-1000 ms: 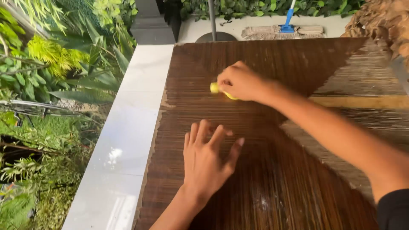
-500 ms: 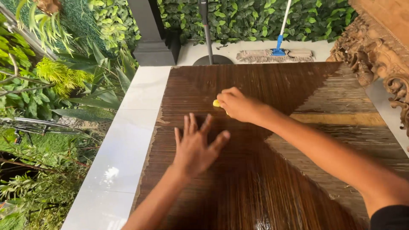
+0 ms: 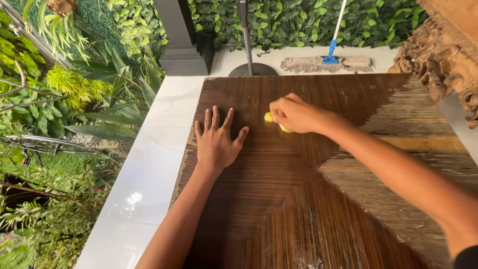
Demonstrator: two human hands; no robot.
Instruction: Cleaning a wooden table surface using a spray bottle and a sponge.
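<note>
Fingers of the right hand (image 3: 294, 113) curl around a small yellow pad (image 3: 284, 127), probably a sponge, pressed on the dark wooden tabletop (image 3: 298, 209). Just left of it, the left hand (image 3: 216, 142) lies flat, fingers spread, holding nothing.

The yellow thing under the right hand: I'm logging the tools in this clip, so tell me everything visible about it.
The yellow thing is small, pale yellow, and looks soft, perhaps a sponge or pad; its exact kind cannot be told. Only two bits show, one at the fingers and one below the palm. The right hand is curled over it, pressing it on the dark brown wooden panel. The left hand lies flat beside it, apart from it.
</note>
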